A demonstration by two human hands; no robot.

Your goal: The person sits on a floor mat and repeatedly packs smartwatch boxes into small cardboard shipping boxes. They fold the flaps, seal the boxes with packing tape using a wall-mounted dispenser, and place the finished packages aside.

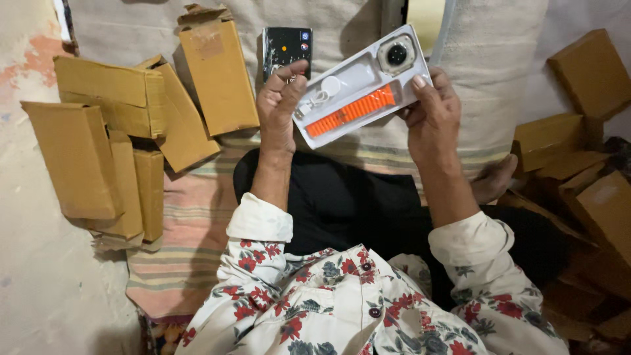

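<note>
Holding a white tray [365,72] up between both hands, over the lap, mid-scene toward the far side. Long axis ran diagonal: low end near-left at the left hand [279,108], high end far-right at the right hand [430,115]. Open face pointed up at the camera.

Tray was a flat white rectangle with moulded recesses. Watch body [396,54] with squarish pale case and dark round face sat in the far-right corner. Orange strap [353,112] lay along the near edge, parallel to the long axis. White round puck with coiled cable [323,92] sat toward the left end.

Left hand was closed on the tray's left end, thumb on top near the cable. Right hand was pinching the right end, thumb over the near-right corner, fingers behind, hidden.

Black box [286,47] with a printed watch face lay just behind the left hand, on pale cloth. Brown cardboard boxes [118,131] were piled far-left; more cardboard boxes [578,131] at right. Striped mat [190,223] under the lap
</note>
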